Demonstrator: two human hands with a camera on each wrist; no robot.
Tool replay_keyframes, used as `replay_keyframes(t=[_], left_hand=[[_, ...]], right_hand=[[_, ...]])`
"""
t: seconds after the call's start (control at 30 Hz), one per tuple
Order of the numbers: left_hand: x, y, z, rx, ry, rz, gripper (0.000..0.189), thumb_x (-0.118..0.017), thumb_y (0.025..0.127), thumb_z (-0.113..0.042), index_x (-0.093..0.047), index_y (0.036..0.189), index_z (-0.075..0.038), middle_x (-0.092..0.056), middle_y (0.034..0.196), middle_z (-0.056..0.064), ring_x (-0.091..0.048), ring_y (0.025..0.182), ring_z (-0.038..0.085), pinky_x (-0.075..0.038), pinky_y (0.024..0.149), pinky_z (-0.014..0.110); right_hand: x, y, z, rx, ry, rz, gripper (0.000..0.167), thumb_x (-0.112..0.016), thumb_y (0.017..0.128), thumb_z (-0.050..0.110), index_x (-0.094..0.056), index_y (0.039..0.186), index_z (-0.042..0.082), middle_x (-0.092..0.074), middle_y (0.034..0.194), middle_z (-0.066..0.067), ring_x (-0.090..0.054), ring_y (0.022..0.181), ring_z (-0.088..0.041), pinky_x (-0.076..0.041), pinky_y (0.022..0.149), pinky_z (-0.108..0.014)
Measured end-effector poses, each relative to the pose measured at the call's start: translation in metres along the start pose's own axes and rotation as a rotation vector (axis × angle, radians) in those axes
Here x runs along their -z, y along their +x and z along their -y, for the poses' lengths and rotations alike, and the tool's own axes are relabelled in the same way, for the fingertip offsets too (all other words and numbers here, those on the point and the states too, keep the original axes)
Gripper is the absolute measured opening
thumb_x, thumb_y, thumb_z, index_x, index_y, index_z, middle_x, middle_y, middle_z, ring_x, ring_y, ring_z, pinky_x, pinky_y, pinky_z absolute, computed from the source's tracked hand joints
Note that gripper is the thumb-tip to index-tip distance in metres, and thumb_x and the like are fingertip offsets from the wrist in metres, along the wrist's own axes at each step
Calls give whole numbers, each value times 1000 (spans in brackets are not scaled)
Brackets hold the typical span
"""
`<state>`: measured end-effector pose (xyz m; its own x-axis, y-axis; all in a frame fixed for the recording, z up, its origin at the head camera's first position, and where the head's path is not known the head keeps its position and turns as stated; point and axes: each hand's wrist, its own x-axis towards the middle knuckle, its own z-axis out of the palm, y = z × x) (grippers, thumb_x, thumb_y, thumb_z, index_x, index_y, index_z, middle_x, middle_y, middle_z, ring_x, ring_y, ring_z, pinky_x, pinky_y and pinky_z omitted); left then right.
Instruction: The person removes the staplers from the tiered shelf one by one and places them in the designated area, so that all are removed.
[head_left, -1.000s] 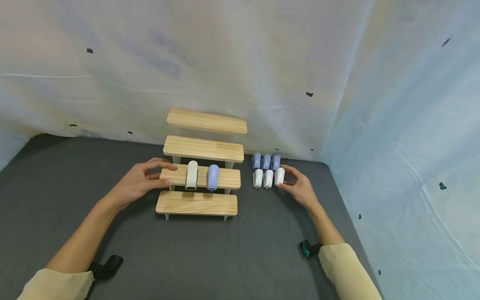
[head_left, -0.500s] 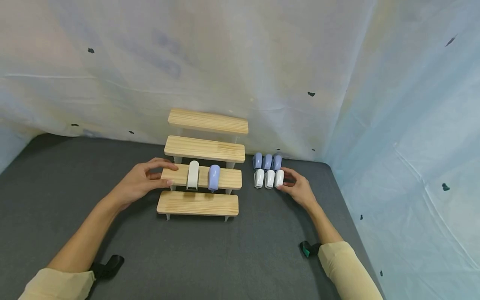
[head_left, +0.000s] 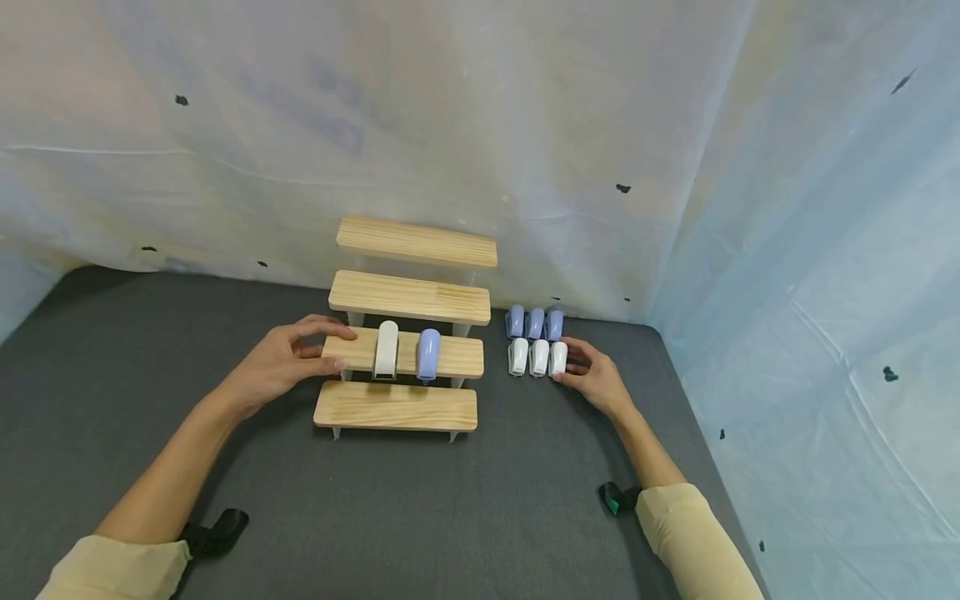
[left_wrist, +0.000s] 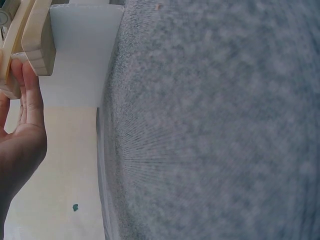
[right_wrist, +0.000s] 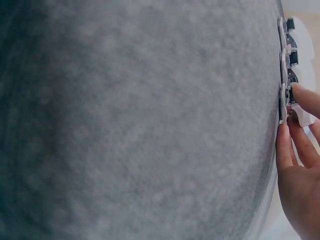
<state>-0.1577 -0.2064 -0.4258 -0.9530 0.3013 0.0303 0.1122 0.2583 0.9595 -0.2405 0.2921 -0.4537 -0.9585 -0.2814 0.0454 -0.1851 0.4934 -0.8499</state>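
A stepped wooden display stand (head_left: 397, 406) has several pale boards on white supports. My left hand (head_left: 281, 362) grips the left end of its second board from the bottom, fingers on the far side and thumb at the near edge. On that board lie a white stapler (head_left: 386, 350) and a lavender stapler (head_left: 427, 355), side by side. Right of the stand, my right hand (head_left: 597, 379) holds the rightmost white stapler (head_left: 558, 358) between thumb and fingers, down on the table. In the right wrist view, the thumb touches the near end of the white stapler (right_wrist: 303, 116).
Two more white staplers (head_left: 528, 357) stand left of the held one, with a row of lavender staplers (head_left: 535, 323) behind them. A draped cloth wall (head_left: 555, 167) rises behind the dark table (head_left: 420, 508) and along its right side.
The held white stapler has shifted slightly left and down, into line beside the other white ones. My left hand has stayed on the board.
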Motion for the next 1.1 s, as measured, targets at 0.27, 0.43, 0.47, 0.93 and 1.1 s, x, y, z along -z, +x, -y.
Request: replay_keyframes(t=[0.27,0.43,0.47,0.93,1.1], left_hand=[[0,0,0,-3,15,-3,49,-75,91,-29,-60,134,-10,-38,148,11,-44,133,44,-35,108,61],[-1,0,-2,-4,23,-5,48,-75,91,-29,-60,134,-10,-38,148,11,-46,131,43,-38,106,60],[-1,0,-3,-4,24,-6,48,-75,92,-29,-60,133,-10,-38,148,11,-46,131,43,-38,106,60],[0,-2,-1,23,15,-5,50,-75,90,-31,-60,134,-12,-36,150,11,-42,134,46,-38,106,61],[0,-1,-1,4,14,3,50,-75,91,-29,-60,135,-10,-35,151,14,-39,135,48,-30,109,65]], right_hand=[[1,-1,1,-8,13,10,67,-78,83,-5,-49,143,0,-53,137,-22,-52,125,-35,-48,101,-49],[3,-2,7,16,6,-9,65,-77,84,-5,-48,143,-3,-54,136,-25,-53,124,-38,-47,102,-49],[3,-3,10,25,8,-16,65,-76,84,-5,-48,142,-5,-55,135,-26,-53,124,-39,-47,101,-50],[1,-18,56,183,35,-138,53,-73,84,-11,-53,133,-12,-55,131,-32,-53,118,-50,-44,101,-55],[0,-21,66,208,61,-159,53,-73,83,-12,-54,133,-10,-58,130,-25,-56,118,-39,-43,101,-57]])
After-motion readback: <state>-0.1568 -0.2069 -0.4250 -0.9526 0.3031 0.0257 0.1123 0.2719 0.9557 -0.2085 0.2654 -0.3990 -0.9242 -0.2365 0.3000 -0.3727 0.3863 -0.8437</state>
